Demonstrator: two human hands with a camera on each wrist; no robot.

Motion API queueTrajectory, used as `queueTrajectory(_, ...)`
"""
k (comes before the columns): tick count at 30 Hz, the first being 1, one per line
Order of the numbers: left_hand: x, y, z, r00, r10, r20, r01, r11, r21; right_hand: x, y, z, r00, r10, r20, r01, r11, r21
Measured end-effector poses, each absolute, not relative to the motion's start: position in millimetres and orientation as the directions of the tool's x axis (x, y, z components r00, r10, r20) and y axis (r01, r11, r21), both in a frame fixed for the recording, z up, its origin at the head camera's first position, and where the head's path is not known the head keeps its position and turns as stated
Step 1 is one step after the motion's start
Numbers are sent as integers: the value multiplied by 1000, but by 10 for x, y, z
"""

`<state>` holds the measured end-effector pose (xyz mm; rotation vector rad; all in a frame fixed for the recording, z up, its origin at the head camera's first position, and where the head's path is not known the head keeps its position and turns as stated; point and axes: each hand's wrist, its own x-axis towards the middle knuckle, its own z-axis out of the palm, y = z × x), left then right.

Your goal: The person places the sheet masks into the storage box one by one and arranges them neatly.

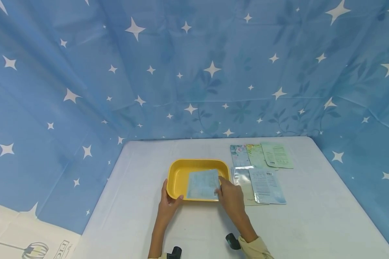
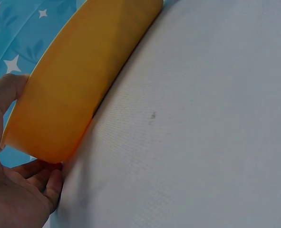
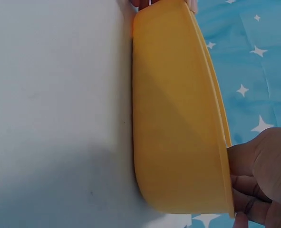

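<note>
A yellow plastic tray (image 1: pixel 179 180) stands on the white table. At its front left corner my left hand (image 1: pixel 168 205) holds it, thumb over the rim and fingers around the outside; the left wrist view shows the fingertips low against the yellow wall. Inside the tray lies a flat light blue packet (image 1: pixel 202 184) with a barcode near its lower right corner. My right hand (image 1: pixel 231 196) reaches over the tray's right front rim and pinches the packet's right edge between thumb and fingers. In the right wrist view the tray wall hides the packet, and the right fingers (image 3: pixel 247 190) show at the rim.
Right of the tray lie several similar packets: a blue floral one (image 1: pixel 240 155), a yellow-green one (image 1: pixel 256 155), a pale green one (image 1: pixel 277 155), a silvery one (image 1: pixel 243 180) and a light blue one (image 1: pixel 267 187) overlapping it. A blue starry curtain (image 1: pixel 194 72) hangs behind the table.
</note>
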<state>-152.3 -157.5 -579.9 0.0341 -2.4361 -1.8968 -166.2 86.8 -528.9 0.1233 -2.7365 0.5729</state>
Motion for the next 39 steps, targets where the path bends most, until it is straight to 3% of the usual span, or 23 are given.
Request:
queueTrajectory(5,-1514,-1571,-5793,-998,-50,23,10,238,971,-1652,802,-5315,-931,-19,365,-141,940,-310)
queueTrajectory(19,-1526,-1592,-5798,-998,-29,62,54,232,971,-1665,759,-5380,-942,19,335,-122,910,-395)
queueTrajectory(26,-1519,-1586,-5801,-999,-39,32,24,206,978,-1689,769,-5420,-912,-27,410,-199,902,-383)
queueTrajectory(39,-1519,-1592,-5807,-999,-44,28,18,216,976,-1663,766,-5423,-927,-120,356,-252,901,-353)
